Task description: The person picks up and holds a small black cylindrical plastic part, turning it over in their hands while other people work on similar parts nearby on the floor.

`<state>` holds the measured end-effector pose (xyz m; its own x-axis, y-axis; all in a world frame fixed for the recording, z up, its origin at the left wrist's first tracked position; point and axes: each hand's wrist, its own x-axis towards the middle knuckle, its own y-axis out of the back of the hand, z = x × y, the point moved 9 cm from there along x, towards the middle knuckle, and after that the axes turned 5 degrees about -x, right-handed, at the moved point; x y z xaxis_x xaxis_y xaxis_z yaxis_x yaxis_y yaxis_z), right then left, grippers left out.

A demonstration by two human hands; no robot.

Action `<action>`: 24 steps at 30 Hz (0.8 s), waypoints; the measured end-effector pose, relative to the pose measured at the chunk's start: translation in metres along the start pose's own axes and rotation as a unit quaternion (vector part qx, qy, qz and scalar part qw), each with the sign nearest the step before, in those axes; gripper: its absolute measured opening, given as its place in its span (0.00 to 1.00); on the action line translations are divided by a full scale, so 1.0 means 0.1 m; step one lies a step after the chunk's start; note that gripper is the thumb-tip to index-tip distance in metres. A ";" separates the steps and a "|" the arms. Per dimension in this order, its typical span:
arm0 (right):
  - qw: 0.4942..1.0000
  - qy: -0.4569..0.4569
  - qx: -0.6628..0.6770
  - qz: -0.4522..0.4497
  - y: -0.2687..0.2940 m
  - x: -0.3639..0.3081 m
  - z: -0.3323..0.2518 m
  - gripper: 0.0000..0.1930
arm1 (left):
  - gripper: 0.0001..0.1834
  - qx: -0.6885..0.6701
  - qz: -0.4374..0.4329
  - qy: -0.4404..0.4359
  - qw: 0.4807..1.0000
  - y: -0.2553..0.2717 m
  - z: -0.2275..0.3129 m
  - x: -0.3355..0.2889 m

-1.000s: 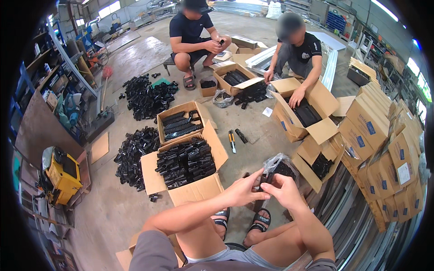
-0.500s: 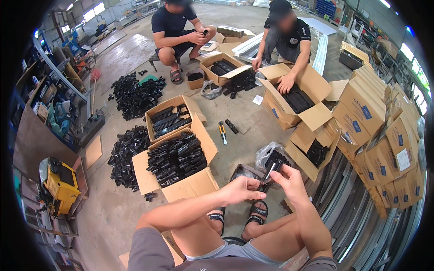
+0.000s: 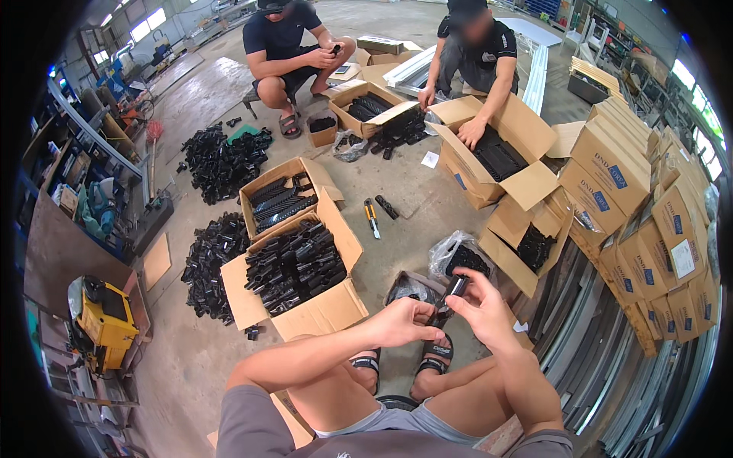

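Note:
In front of my knees, a black tubular plastic fitting [image 3: 456, 287] is tilted between my hands. My right hand [image 3: 485, 311] is closed on its upper part, thumb and fingers around it. My left hand [image 3: 405, 322] has curled fingers at the fitting's lower end; the exact contact is partly hidden. Just beyond my hands stand a small open box [image 3: 416, 284] lined with clear plastic and a clear plastic bag [image 3: 444, 256] of small black parts. An open carton [image 3: 336, 309] with rows of black fittings stands to the left.
Loose black fittings lie in piles [image 3: 216, 267] on the left floor. A yellow-handled cutter [image 3: 372, 217] lies ahead. Two people crouch opposite; one reaches into an open carton [image 3: 466, 164]. Stacked cartons [image 3: 603, 172] and long metal profiles [image 3: 580, 351] flank the right; a yellow machine [image 3: 107, 324] stands left.
My right hand has tilted the fitting slightly, and its bright reflection has faded. Both hands stay close together. The whole view has shifted slightly.

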<state>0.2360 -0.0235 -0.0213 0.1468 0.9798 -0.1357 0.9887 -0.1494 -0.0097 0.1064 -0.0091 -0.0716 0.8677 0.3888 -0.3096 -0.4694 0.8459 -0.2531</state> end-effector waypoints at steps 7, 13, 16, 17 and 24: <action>0.996 0.057 -0.065 0.016 -0.03 -0.01 -0.01 0.22 | 0.15 0.049 0.019 0.008 0.999 0.07 -0.01 -0.04; 0.993 0.078 -0.084 0.024 -0.07 -0.02 0.04 0.21 | 0.16 0.073 0.048 0.001 0.996 0.09 0.00 -0.12; 0.992 0.075 -0.093 0.034 -0.01 -0.03 0.07 0.22 | 0.17 0.170 0.058 0.033 0.983 0.06 0.14 -0.12; 0.992 0.078 -0.094 0.036 -0.01 -0.03 0.07 0.22 | 0.17 0.171 0.059 0.033 0.983 0.07 0.11 -0.11; 0.996 0.054 -0.047 0.056 0.04 0.05 -0.02 0.17 | 0.14 0.177 0.088 -0.036 0.980 0.11 0.19 -0.04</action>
<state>0.2404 -0.0192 -0.0201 0.2535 0.9671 -0.0223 0.9637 -0.2504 0.0928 0.1007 0.0060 -0.0553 0.7937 0.5536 -0.2521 -0.5376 0.8323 0.1350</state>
